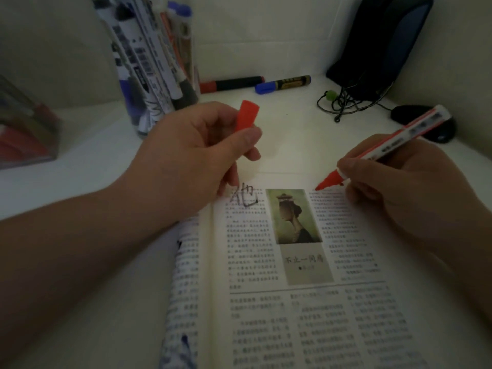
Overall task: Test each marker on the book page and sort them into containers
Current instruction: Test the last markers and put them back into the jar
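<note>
1. Your left hand pinches the red cap between thumb and forefinger, over the top left corner of the book. Its lower fingers reach down to the page beside a dark handwritten character.
2. Your right hand grips the red marker like a pen. The marker is uncapped, and its red tip sits at the top margin of the page, just right of the printed picture. You cannot tell whether the tip touches the paper.
3. The book lies open on the white table, with its left side curled under.
4. Behind your left hand stands a clear cup packed with markers, most of them leaning.
5. At the far left a clear box holds more markers, which are blurred.
6. Behind the cap, a red-capped black marker and a blue-capped marker lie flat, almost end to end.
7. In the back right corner stand a black speaker, a tangled cord and a mouse.
</note>
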The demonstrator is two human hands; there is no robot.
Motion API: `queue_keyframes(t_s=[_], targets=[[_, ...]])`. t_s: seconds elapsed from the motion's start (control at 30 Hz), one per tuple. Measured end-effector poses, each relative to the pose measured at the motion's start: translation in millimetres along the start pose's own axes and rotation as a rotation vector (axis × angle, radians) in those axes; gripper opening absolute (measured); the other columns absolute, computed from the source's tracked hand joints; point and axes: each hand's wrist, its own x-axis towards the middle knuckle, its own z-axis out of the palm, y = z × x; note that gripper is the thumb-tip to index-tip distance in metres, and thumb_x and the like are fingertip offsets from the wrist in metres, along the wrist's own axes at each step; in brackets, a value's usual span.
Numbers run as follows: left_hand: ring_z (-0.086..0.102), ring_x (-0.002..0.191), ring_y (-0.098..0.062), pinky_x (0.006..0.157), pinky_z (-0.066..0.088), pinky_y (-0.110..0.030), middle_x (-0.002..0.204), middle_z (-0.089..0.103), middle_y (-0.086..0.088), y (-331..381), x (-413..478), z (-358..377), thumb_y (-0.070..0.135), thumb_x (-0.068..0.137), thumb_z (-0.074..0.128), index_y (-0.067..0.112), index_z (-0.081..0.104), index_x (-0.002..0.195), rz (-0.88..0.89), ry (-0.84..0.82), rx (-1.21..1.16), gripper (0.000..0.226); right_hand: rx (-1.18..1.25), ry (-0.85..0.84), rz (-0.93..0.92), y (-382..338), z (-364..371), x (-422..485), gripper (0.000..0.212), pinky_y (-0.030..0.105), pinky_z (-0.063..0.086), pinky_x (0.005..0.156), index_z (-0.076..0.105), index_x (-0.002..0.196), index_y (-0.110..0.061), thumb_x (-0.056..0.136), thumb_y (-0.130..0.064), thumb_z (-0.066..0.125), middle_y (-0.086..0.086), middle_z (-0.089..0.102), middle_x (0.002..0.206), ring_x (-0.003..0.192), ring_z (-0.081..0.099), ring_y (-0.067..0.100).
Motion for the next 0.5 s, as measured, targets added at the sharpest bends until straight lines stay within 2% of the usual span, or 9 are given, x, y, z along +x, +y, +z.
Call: queue_keyframes(t_s=[0.13,0.23,0.33,0.4,0.5], targets=[[0.051,0.045,-0.006,0.043,0.039,-0.016,0.071,0.070,0.006,-8.8,3.9,-0.7,0.038,0.092,0.064,0.029,0.069,0.093,0.027,0.047,-0.016,0.010,-0.051,-0.019,-0.017,-1.1,0.4,-0.3,0.023,0.010,0.045,0.059,0.070,0.067,-0.028,0.090,-0.027,0.066,-0.010,0.065,0.056,0.058,0.065,0.002],[0.050,0.047,-0.004,0.046,0.039,-0.016,0.070,0.069,0.006,-12.4,4.5,0.7,0.041,0.090,0.065,0.032,0.070,0.093,0.030,0.038,0.002,0.011,-0.136,-0.047,-0.041,-2.3,0.6,-0.2,0.015,0.004,0.044,0.055,0.070,0.076,-0.026,0.090,-0.027,0.065,-0.018,0.070,0.065,0.065,0.067,-0.003],[0.051,0.048,0.002,0.052,0.038,-0.013,0.069,0.068,0.009,-11.0,3.5,1.1,0.043,0.087,0.067,0.035,0.071,0.094,0.039,0.039,0.020,0.013,-0.172,-0.036,-0.044,-1.1,-0.7,2.6,0.013,0.001,0.043,0.055,0.070,0.079,-0.023,0.091,-0.025,0.065,-0.018,0.072,0.073,0.070,0.068,-0.003],[0.053,0.050,0.004,0.054,0.038,-0.011,0.071,0.069,0.011,-9.9,3.1,1.0,0.045,0.085,0.067,0.037,0.071,0.094,0.030,0.032,0.065,0.012,-0.174,-0.004,-0.028,-0.4,-0.7,4.1,0.013,0.000,0.041,0.053,0.069,0.079,-0.020,0.091,-0.022,0.065,-0.017,0.072,0.071,0.067,0.068,-0.004],[0.052,0.050,0.004,0.056,0.039,-0.015,0.074,0.070,0.010,-9.9,3.0,0.7,0.046,0.084,0.068,0.038,0.071,0.093,0.025,0.032,0.079,0.013,-0.140,0.035,-0.016,0.3,1.2,3.8,0.018,0.002,0.042,0.052,0.067,0.075,-0.019,0.092,-0.021,0.064,-0.016,0.069,0.063,0.060,0.066,-0.005]])
